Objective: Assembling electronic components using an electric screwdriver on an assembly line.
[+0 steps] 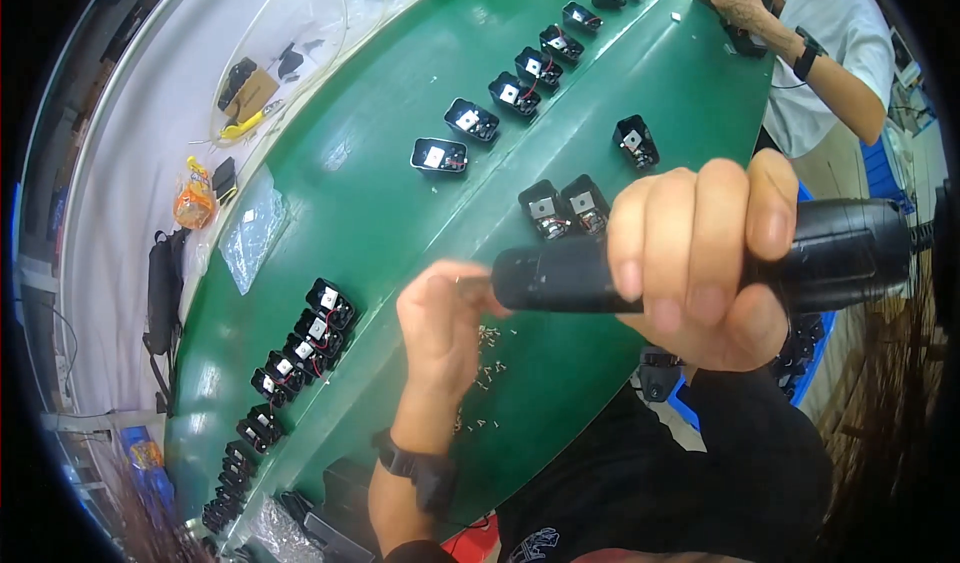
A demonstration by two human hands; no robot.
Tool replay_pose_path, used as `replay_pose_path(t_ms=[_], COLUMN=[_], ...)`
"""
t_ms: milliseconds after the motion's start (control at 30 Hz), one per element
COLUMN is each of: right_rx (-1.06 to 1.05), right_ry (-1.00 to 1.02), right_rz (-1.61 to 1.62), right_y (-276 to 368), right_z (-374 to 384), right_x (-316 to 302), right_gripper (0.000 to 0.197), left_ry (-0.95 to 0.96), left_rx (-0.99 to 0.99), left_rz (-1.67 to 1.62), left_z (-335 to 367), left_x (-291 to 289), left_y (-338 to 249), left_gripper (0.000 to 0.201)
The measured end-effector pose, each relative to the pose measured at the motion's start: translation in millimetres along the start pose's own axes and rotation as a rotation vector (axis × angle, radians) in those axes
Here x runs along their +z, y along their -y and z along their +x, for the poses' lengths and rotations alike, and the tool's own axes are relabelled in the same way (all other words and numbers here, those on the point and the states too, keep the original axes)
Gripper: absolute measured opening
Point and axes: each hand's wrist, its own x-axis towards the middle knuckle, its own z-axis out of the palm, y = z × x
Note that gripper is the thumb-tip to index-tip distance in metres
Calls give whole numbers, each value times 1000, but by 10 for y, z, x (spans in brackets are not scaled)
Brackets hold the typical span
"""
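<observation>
My right hand is wrapped round a thick black electric screwdriver, held level across the front of the view, its narrower end to the left. At that end is my left hand, fingers drawn together at the tip; whatever they pinch is too small and blurred to name. A dark band circles the left wrist. Loose small screws lie scattered on the green table beside this hand. Just beyond the screwdriver, two open black housings with white squares inside stand side by side, the right one partly covered by the tool and hand.
Rows of similar black housings stretch along the green table. One more housing stands apart. A clear plastic bag lies at the left edge. Blue bins stand at right. Across the table's far right, a person in white works.
</observation>
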Motion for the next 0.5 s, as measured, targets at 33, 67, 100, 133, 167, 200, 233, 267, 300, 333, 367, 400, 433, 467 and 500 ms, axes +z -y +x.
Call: replay_pose_path(t_ms=[33, 67, 100, 133, 167, 200, 233, 267, 300, 333, 367, 400, 433, 467, 500], right_rx=[3, 9, 11, 58, 103, 133, 157, 144, 124, 154, 157, 167, 179, 238, 274], right_ry=[5, -64, -126, -184, -145, -145, -144, -128, -113, -50, -48, -2, 43, -34, -42], right_rz=[0, -80, -171, -248, -282, -264, -255, -287, -335, -329, -342, -264, -178, -93, -56], right_y=[-8, -69, -83, -31, -4, -49, -101, -168, -194, -200, -252, -324, -394, -515, -609], right_z=[16, 8, 32, 62, 71, 73, 74, 58, 56, 73, 66, 65, 66, 51, 42], right_x=[11, 10, 21, 58, -1, -58, -78, -68, -51, -69, -128, -200, -226, -154, -154], right_gripper=[26, 26, 27, 32, 31, 32, 35, 34, 34, 39, 39, 45, 51, 65, 70], left_ry=[-33, -79, -231, -376, -382, -453, -511, -520, -507, -509, -499, -412, -331, -252, -273], left_rx=[171, 342, 404, 460, 469, 586, 695, 461, 242, 255, 256, 311, 364, 424, 410], left_rz=[271, 545, 869, 1184, 1178, 1597, 2015, 1960, 1884, 1843, 1833, 1832, 1831, 1802, 1804], left_z=[170, 334, 538, 766, 941, 1104, 1234, 1333, 1429, 1466, 1461, 1412, 1339, 1192, 1079], left_x=[-197, -368, -380, -320, -304, -348, -381, -387, -385, -479, -512, -547, -604, -730, -724], left_y=[19, 2, -74, -122, -119, -84, -55, -42, -19, -31, -47, -87, -143, -245, -355], left_gripper=[29, 35, 47, 61, 61, 73, 86, 89, 93, 89, 89, 88, 87, 79, 79])
